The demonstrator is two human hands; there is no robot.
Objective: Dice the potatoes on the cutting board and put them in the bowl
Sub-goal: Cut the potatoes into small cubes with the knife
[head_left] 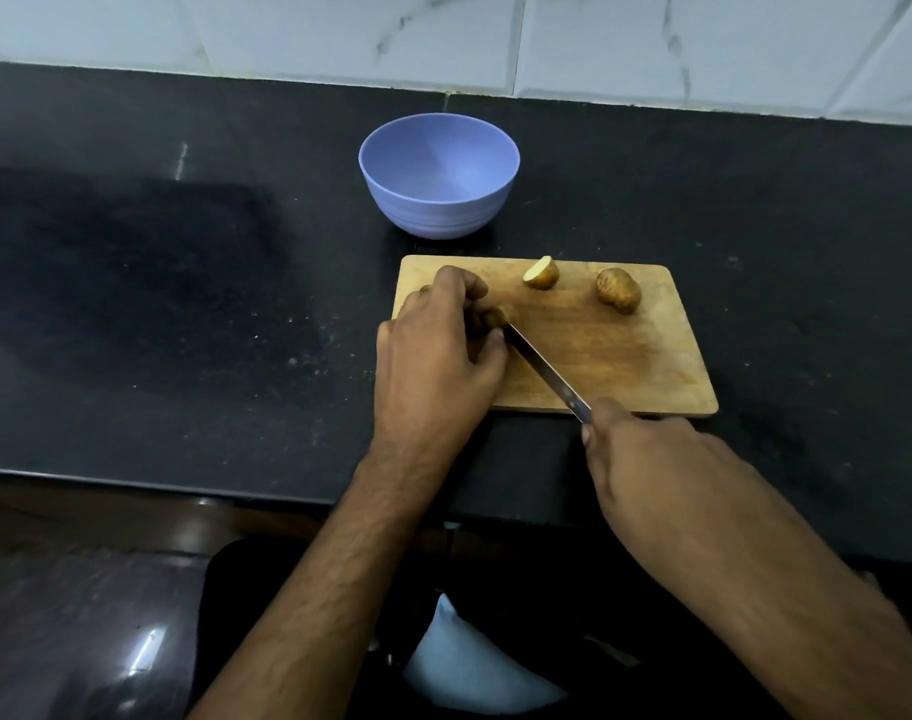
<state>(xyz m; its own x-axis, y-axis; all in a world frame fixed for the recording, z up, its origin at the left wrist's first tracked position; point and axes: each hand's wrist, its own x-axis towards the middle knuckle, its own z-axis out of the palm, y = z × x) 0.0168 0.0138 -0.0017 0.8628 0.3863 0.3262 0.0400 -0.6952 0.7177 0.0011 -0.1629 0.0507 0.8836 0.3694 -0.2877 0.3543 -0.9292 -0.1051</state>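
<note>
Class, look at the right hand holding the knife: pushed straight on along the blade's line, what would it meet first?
Probably the potato piece pinched by the left hand; the knife in the right hand already points there.

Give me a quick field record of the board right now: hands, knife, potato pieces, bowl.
left hand: curled over a potato piece at the board's left end, holding it down
right hand: grips the knife handle at the board's near edge
knife: blade runs diagonally, tip at the held piece
half potato: loose, cut face showing, far side of board
whole potato: uncut, far right of board
cutting board: wooden, on black counter
bowl: blue, empty, behind the board
</note>
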